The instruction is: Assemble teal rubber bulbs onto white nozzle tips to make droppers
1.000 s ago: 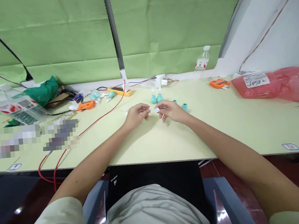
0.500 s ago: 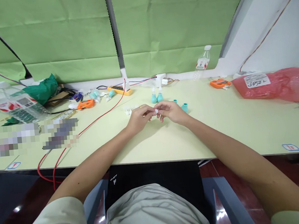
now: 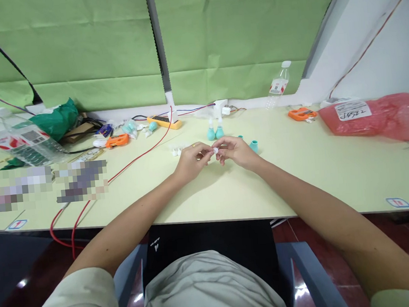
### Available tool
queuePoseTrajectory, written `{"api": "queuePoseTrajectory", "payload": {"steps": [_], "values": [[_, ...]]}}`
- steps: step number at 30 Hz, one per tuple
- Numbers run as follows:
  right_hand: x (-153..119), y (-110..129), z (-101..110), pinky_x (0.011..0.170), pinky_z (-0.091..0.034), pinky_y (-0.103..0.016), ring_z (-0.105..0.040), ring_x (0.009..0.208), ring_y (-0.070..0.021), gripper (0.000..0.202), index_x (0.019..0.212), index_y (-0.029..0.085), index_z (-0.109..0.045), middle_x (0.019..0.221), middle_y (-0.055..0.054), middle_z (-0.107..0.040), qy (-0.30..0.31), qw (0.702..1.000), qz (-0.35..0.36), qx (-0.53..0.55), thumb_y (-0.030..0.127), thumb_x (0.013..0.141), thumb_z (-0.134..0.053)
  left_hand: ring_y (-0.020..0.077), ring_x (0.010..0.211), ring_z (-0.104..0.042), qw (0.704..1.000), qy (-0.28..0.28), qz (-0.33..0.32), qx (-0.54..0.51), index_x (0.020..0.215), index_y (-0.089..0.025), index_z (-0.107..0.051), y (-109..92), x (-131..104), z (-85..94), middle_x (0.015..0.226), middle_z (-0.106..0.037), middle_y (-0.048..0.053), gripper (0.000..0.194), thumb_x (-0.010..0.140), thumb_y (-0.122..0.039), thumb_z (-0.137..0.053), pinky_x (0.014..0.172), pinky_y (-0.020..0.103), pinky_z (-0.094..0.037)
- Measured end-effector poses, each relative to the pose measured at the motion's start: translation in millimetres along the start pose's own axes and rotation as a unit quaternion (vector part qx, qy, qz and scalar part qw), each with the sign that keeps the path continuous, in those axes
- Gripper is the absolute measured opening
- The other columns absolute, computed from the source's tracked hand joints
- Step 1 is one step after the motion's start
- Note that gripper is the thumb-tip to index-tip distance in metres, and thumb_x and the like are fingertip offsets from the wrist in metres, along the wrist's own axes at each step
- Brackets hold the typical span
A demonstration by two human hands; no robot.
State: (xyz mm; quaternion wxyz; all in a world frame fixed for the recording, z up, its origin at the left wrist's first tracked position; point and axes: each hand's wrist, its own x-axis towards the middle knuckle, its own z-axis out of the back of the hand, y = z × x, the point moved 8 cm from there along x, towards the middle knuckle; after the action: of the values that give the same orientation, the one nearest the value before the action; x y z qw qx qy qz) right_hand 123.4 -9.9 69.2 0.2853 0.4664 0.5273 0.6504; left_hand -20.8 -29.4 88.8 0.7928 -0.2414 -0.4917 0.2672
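Note:
Between the fingertips of my left hand (image 3: 193, 161) and my right hand (image 3: 237, 151) is a small white plastic piece (image 3: 215, 150). Both hands pinch it just above the table, and its exact shape is too small to make out. Behind them stand two teal bulbs with clear tops (image 3: 210, 133). A teal cup-shaped piece (image 3: 253, 146) sits right beside my right wrist, with another partly hidden behind that hand. Several small white pieces (image 3: 177, 151) lie just beyond my left hand.
Clear bottles (image 3: 27, 140) and a green bag (image 3: 58, 119) are at the left. A red cable (image 3: 140, 154) crosses the table (image 3: 226, 201). Along the back lie a yellow meter (image 3: 164, 122) and orange-handled tools (image 3: 117, 140). A red plastic bag (image 3: 376, 117) lies at the right.
Hardly anything differs. Both hands keep their pinch on the white piece, and the view has shifted very slightly.

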Motion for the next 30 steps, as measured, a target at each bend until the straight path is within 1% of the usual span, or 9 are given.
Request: {"api": "queuePoseTrajectory", "payload": {"steps": [4,6,11,15,19,25,30], "values": [[0.4,-0.5,0.0,0.055,-0.058,-0.03,-0.065,0.07,-0.0158,0.036,0.094,0.018,-0.073,0.078,-0.003,-0.067,-0.003,1.0,0.001,-0.007,0.044,0.074,-0.087,0.0101,0.068,-0.063,1.0,-0.002,0.008,0.008,0.092,-0.017,-0.073,1.6,-0.5,-0.5,0.088,-0.068,0.005,0.016,0.094,-0.031,-0.066,0.059,0.022,-0.06],[0.5,-0.5,0.5,0.054,-0.058,-0.03,-0.065,0.069,-0.016,0.036,0.094,0.018,-0.073,0.077,-0.003,-0.068,-0.006,1.0,0.006,-0.01,0.044,0.074,-0.087,0.0103,0.068,-0.063,1.0,-0.004,0.025,0.001,0.091,-0.017,-0.073,2.6,-0.5,-1.1,0.089,-0.068,0.005,0.017,0.093,-0.032,-0.066,0.059,0.022,-0.059],[0.3,2.0,2.3,0.057,-0.06,-0.033,-0.067,0.068,-0.0169,0.032,0.091,0.018,-0.075,0.074,-0.003,-0.068,-0.014,0.999,0.034,-0.029,0.044,0.075,-0.086,0.0115,0.066,-0.065,0.989,-0.005,0.127,-0.078,0.088,-0.015,-0.071,11.4,-1.5,-5.0,0.082,-0.069,0.004,0.021,0.088,-0.036,-0.07,0.058,0.024,-0.059],[0.0,6.6,3.8,0.062,-0.063,-0.035,-0.068,0.07,-0.0169,0.032,0.086,0.018,-0.076,0.079,-0.003,-0.067,-0.023,0.997,0.056,-0.038,0.045,0.073,-0.087,0.0133,0.063,-0.067,0.976,-0.008,0.174,-0.132,0.087,-0.013,-0.068,17.1,-3.3,-8.6,0.076,-0.068,0.004,0.03,0.084,-0.042,-0.076,0.059,0.028,-0.061],[0.2,8.1,3.5,0.063,-0.064,-0.035,-0.068,0.07,-0.0165,0.034,0.085,0.018,-0.077,0.083,-0.004,-0.067,-0.02,0.998,0.057,-0.036,0.047,0.072,-0.088,0.0149,0.063,-0.068,0.962,-0.003,0.198,-0.186,0.087,-0.013,-0.066,21.4,-4.4,-12.8,0.072,-0.068,0.004,0.038,0.08,-0.047,-0.08,0.063,0.033,-0.063],[-1.0,8.5,2.4,0.063,-0.065,-0.036,-0.069,0.068,-0.0171,0.035,0.086,0.017,-0.078,0.081,-0.004,-0.068,-0.021,0.999,0.046,-0.018,0.046,0.069,-0.09,0.0157,0.062,-0.069,0.951,0.01,0.21,-0.228,0.086,-0.012,-0.065,18.9,-3.2,-14.5,0.071,-0.069,0.004,0.042,0.077,-0.048,-0.084,0.064,0.034,-0.064],[-2.1,10.3,0.4,0.062,-0.065,-0.036,-0.069,0.068,-0.0168,0.037,0.085,0.018,-0.078,0.078,-0.003,-0.067,-0.028,0.999,0.039,-0.018,0.049,0.068,-0.091,0.0164,0.061,-0.07,0.949,0.003,0.216,-0.229,0.087,-0.012,-0.065,17.7,-4.2,-13.9,0.072,-0.07,0.004,0.042,0.077,-0.048,-0.084,0.062,0.034,-0.064]]}}
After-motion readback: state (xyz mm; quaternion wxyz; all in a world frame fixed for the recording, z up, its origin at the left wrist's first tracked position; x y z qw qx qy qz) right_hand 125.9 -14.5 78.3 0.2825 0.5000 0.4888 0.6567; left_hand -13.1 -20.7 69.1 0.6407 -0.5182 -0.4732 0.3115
